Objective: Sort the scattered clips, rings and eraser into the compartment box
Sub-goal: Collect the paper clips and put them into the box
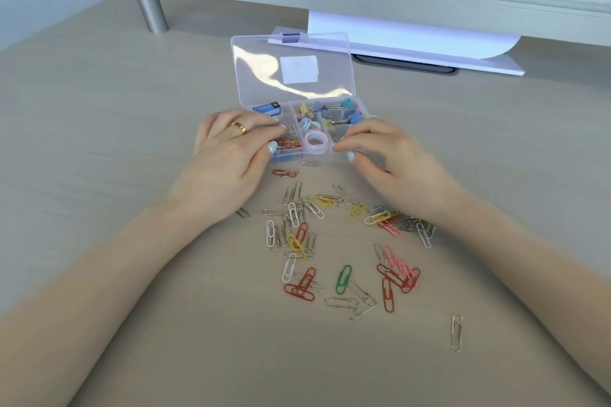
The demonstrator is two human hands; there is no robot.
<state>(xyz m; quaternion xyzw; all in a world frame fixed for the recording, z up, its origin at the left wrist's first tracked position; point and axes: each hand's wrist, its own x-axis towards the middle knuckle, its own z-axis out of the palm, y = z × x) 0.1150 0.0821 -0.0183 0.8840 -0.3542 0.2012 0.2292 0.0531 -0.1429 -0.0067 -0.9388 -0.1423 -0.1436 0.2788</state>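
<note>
box (294, 76) clear plastic, lid open; compartments hold coloured clips.

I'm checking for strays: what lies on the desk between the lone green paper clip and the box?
In the head view, scattered paper clips lie between the green clip and the box.

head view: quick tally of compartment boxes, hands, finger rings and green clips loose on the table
compartment box: 1
hands: 2, left hand and right hand
gold finger ring: 1
green paper clip: 1
total: 5
</note>
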